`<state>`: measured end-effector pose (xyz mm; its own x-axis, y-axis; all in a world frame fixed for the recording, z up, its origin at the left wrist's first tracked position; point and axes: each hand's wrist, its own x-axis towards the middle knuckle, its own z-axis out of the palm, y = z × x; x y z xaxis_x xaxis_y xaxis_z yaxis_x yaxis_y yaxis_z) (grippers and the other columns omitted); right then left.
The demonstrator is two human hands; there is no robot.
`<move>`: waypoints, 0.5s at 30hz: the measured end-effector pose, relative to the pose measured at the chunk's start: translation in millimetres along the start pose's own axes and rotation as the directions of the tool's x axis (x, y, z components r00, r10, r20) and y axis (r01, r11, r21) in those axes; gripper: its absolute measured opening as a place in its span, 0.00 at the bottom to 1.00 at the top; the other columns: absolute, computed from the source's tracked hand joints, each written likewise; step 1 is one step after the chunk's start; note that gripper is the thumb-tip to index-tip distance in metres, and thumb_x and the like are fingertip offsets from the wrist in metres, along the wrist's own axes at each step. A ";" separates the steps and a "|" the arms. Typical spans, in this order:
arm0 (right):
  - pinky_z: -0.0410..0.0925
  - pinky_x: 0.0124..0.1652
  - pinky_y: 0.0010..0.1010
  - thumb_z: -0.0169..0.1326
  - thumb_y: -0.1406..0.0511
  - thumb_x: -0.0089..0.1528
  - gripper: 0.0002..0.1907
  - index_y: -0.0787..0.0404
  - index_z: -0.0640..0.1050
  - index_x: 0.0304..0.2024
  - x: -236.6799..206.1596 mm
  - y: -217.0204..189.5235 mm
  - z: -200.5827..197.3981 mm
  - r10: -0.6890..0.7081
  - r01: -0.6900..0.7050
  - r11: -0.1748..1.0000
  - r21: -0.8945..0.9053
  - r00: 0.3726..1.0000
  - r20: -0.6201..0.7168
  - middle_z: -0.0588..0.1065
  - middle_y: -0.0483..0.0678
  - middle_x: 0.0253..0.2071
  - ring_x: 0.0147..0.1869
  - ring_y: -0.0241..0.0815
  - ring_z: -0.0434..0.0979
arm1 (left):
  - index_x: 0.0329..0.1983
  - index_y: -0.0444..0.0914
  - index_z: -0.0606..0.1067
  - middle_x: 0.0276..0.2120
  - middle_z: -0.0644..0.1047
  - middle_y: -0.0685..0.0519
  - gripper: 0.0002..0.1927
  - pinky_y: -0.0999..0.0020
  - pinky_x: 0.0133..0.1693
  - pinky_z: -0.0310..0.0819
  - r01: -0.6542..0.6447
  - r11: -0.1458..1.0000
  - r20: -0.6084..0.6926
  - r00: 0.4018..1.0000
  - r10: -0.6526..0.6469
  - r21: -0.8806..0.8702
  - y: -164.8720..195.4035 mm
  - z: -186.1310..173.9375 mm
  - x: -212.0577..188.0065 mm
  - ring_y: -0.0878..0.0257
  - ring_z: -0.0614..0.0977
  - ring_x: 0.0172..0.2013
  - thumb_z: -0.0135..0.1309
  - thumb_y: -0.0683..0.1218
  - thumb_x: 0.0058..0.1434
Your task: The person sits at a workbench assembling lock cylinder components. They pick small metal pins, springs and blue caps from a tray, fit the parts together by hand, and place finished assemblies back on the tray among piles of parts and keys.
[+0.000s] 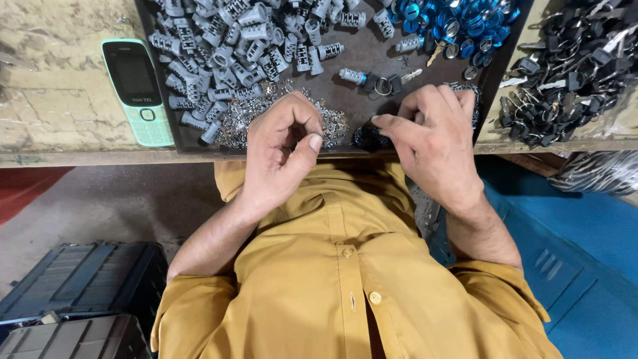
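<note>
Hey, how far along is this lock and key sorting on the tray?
Looks done: one grey lock cylinder joined to a black-headed key by a ring lies apart on the dark metal tray. In hand: the left hand pinches something small; the right hand fingers the black pieces. Left: a big pile of loose grey lock cylinders.

Tray (pixel 495 73) top beyond the frame

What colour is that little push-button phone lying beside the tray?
The phone is pale mint green with a dark screen; the head view shows it clearly, left of the dark tray.
</note>
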<state>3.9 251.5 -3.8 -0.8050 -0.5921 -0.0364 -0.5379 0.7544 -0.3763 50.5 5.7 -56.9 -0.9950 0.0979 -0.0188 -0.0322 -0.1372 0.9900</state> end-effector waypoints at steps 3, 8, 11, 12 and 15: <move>0.54 0.50 0.39 0.68 0.68 0.62 0.10 0.51 0.85 0.46 1.4 1.6 -1.4 0.014 -0.015 0.999 -0.049 1.000 -0.020 0.68 0.43 0.41 0.45 0.43 0.65 | 0.38 0.37 0.67 0.35 0.70 0.57 0.05 0.77 0.31 0.58 -0.010 1.000 -0.002 1.000 0.010 0.002 -0.4 -0.8 -1.1 0.73 0.66 0.29 0.52 0.39 0.65; 0.53 0.49 0.39 0.69 0.68 0.61 0.11 0.53 0.85 0.46 1.8 4.0 -4.9 0.046 -0.046 0.999 -0.010 0.998 -0.043 0.68 0.42 0.41 0.46 0.44 0.66 | 0.38 0.37 0.67 0.35 0.70 0.57 0.05 0.76 0.30 0.58 -0.023 0.999 -0.009 1.000 0.023 -0.024 -1.4 -1.1 -0.9 0.72 0.66 0.28 0.52 0.39 0.65; 0.54 0.49 0.38 0.69 0.68 0.61 0.11 0.53 0.85 0.46 0.3 1.0 -4.3 0.038 -0.037 0.999 0.031 0.999 -0.019 0.68 0.42 0.40 0.45 0.44 0.66 | 0.38 0.36 0.67 0.35 0.70 0.57 0.05 0.76 0.31 0.58 -0.024 0.999 -0.010 1.000 0.024 -0.026 -1.6 -1.3 -0.7 0.72 0.67 0.29 0.52 0.39 0.65; 0.54 0.49 0.38 0.69 0.68 0.60 0.11 0.52 0.85 0.45 0.0 -0.6 -3.3 0.037 -0.036 0.999 0.041 0.999 -0.012 0.68 0.42 0.40 0.44 0.44 0.66 | 0.38 0.36 0.67 0.35 0.70 0.57 0.05 0.76 0.31 0.58 -0.023 0.999 -0.008 1.000 0.023 -0.023 -1.5 -1.6 -0.8 0.72 0.67 0.29 0.52 0.39 0.65; 0.54 0.49 0.39 0.68 0.68 0.59 0.11 0.52 0.85 0.44 -0.4 -2.5 -1.3 0.019 -0.019 0.999 0.037 1.000 0.003 0.68 0.43 0.39 0.43 0.43 0.66 | 0.38 0.36 0.67 0.35 0.70 0.57 0.05 0.76 0.31 0.58 -0.029 0.999 -0.005 1.000 0.029 -0.020 -1.5 -1.4 -1.0 0.72 0.66 0.29 0.52 0.39 0.65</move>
<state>5.3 250.3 -1.7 -0.8144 -0.5785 -0.0466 -0.5126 0.7546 -0.4097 51.4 4.5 -58.6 -0.9960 0.0888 0.0092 -0.0051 -0.1595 0.9872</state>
